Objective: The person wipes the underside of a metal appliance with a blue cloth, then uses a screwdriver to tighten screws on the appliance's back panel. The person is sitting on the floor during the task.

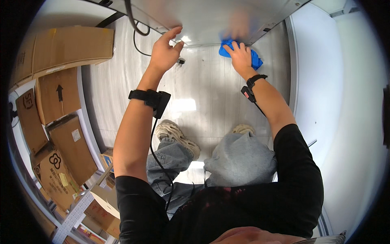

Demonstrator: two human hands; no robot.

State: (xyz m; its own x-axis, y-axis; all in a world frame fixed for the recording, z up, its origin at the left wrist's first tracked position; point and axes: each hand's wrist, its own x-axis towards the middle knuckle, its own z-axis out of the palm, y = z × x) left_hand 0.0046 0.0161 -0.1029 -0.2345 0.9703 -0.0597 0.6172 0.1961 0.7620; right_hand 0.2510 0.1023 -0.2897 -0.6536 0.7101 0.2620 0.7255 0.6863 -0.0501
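Observation:
A large shiny metal panel [199, 22] stands upright in front of me, its lower edge near the floor. My right hand [242, 58] presses a crumpled blue cloth [256, 61] at the right part of that lower edge, and the panel mirrors the hand. My left hand [164, 52] is at the panel's lower left with fingers stretched out and nothing in them. Whether its fingertips touch the metal, I cannot tell. Close beside that hand, a black plug [180, 61] lies on the floor.
A black cable [136, 42] loops down at the panel's left. Cardboard boxes [69, 146] are stacked on shelving along my left. A white wall [341, 101] closes off the right side. My shoes [177, 136] rest on the pale wood-look floor [203, 87].

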